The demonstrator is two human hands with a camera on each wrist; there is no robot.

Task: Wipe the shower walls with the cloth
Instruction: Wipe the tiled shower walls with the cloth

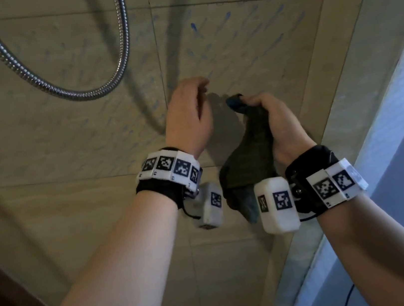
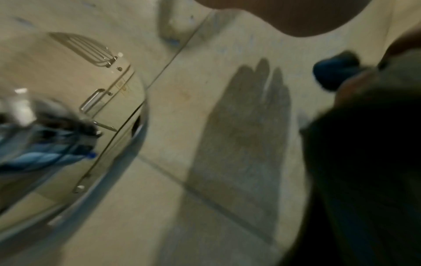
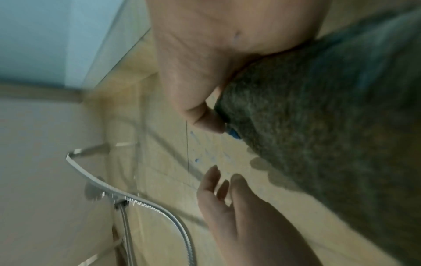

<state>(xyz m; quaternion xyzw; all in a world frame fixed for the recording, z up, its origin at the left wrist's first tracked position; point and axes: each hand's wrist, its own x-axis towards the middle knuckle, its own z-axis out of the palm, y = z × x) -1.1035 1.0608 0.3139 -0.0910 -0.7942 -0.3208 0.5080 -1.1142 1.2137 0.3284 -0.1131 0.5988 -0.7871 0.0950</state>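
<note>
A dark green cloth (image 1: 250, 150) with a blue-stained tip hangs from my right hand (image 1: 273, 118), which grips it near the top, close in front of the beige tiled shower wall (image 1: 88, 133). The right wrist view shows the cloth (image 3: 318, 126) held under my palm, the thumb (image 3: 205, 120) against its edge. My left hand (image 1: 190, 110) is just left of the cloth, fingers relaxed and holding nothing; its fingers (image 3: 218, 187) appear in the right wrist view. Faint blue streaks (image 1: 194, 27) mark the wall above both hands.
A metal shower hose (image 1: 87, 94) loops down at the upper left. A glass panel (image 1: 401, 123) runs along the right. In the left wrist view a curved glass door (image 2: 127, 144) with a handle (image 2: 93, 100) and a wire rack (image 2: 91, 48) sit at the left.
</note>
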